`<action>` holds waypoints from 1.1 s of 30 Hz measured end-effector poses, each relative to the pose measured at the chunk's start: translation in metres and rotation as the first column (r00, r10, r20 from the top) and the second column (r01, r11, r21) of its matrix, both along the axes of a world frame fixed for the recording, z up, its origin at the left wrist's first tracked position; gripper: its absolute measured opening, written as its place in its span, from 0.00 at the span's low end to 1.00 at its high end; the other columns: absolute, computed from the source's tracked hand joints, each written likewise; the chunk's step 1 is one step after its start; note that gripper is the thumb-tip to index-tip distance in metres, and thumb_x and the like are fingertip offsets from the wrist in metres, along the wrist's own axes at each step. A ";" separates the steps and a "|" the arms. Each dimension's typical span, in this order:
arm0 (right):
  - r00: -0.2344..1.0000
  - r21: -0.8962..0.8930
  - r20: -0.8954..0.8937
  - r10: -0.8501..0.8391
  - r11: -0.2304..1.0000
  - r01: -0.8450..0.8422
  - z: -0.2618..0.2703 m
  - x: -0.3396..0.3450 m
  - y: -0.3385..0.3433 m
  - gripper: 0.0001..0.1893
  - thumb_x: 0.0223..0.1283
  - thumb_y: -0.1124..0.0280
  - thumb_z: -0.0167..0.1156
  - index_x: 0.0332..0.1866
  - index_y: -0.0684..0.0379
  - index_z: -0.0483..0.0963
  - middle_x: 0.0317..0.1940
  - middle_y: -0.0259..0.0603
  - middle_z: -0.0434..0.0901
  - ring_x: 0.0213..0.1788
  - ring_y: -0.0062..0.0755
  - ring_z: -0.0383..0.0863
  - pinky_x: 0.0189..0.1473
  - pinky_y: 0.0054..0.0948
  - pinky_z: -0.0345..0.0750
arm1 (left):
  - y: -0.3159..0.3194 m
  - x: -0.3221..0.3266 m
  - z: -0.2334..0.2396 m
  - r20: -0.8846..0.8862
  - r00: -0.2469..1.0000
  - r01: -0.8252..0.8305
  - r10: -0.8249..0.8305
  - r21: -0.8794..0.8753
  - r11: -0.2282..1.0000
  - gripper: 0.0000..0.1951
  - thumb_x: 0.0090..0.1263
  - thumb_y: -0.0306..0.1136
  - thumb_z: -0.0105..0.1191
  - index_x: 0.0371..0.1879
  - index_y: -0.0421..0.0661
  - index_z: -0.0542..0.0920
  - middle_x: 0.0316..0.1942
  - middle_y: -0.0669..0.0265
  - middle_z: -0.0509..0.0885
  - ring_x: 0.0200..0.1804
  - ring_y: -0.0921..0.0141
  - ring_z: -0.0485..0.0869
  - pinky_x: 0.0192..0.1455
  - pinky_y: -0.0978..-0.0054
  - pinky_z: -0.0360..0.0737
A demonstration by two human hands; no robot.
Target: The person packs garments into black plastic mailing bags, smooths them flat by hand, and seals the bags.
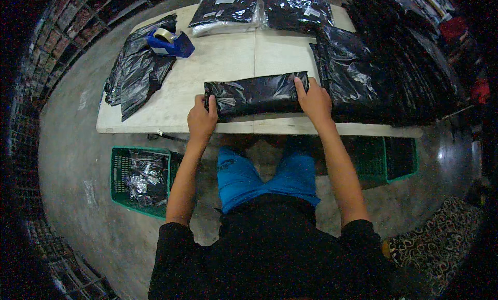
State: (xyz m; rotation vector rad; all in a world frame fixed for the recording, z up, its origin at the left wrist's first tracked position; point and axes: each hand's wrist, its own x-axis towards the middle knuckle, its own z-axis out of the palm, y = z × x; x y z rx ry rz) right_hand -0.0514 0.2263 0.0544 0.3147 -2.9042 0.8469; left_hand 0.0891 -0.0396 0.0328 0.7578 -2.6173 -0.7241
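Observation:
A folded strip of black plastic stretches between my two hands over the front of the white table. Its left end is pinched by my left hand, thumb on top and fingers curled at the edge. At the other end my right hand grips the upper right corner, its index finger lying along the plastic. Creases shine near both ends. Just beyond my right hand, a heap of black plastic sheets or bags covers the table's right side.
A blue tape dispenser with a tape roll sits on stacked black bags at left. Clear-wrapped black packages lie at the back. Green crates stand below the table on both sides. A patterned cloth lies at lower right.

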 end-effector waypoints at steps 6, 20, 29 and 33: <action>0.963 0.244 0.270 -0.019 0.968 -0.049 0.014 -0.003 -0.020 0.28 0.70 0.48 0.49 0.61 0.63 0.71 0.52 0.64 0.80 0.55 0.57 0.81 0.55 0.51 0.77 | 0.010 -0.020 0.023 -0.203 0.928 0.226 -0.312 -0.358 0.906 0.25 0.71 0.37 0.54 0.64 0.38 0.69 0.60 0.48 0.76 0.63 0.51 0.73 0.65 0.50 0.67; 0.954 0.406 0.036 0.296 0.868 -0.285 -0.010 -0.012 -0.068 0.31 0.72 0.42 0.38 0.69 0.49 0.70 0.70 0.48 0.67 0.72 0.55 0.64 0.73 0.67 0.48 | 0.022 -0.082 -0.019 0.204 0.917 0.399 -0.343 -0.437 0.806 0.27 0.79 0.53 0.35 0.70 0.52 0.68 0.72 0.56 0.68 0.73 0.54 0.66 0.73 0.44 0.59; 0.943 0.460 -0.090 0.321 0.853 -0.246 -0.017 0.007 -0.062 0.29 0.71 0.44 0.41 0.69 0.48 0.70 0.73 0.47 0.64 0.74 0.55 0.60 0.74 0.65 0.44 | 0.037 -0.063 -0.013 0.186 0.923 0.386 -0.338 -0.451 0.805 0.28 0.77 0.51 0.40 0.71 0.50 0.67 0.72 0.52 0.66 0.73 0.49 0.64 0.74 0.42 0.55; 0.925 0.497 -0.172 0.338 0.841 -0.215 -0.015 0.023 -0.056 0.29 0.71 0.46 0.42 0.70 0.49 0.69 0.73 0.49 0.63 0.74 0.57 0.59 0.74 0.66 0.40 | 0.049 -0.048 -0.004 0.209 0.922 0.388 -0.327 -0.473 0.791 0.29 0.77 0.51 0.41 0.72 0.47 0.66 0.73 0.50 0.63 0.75 0.47 0.60 0.75 0.43 0.51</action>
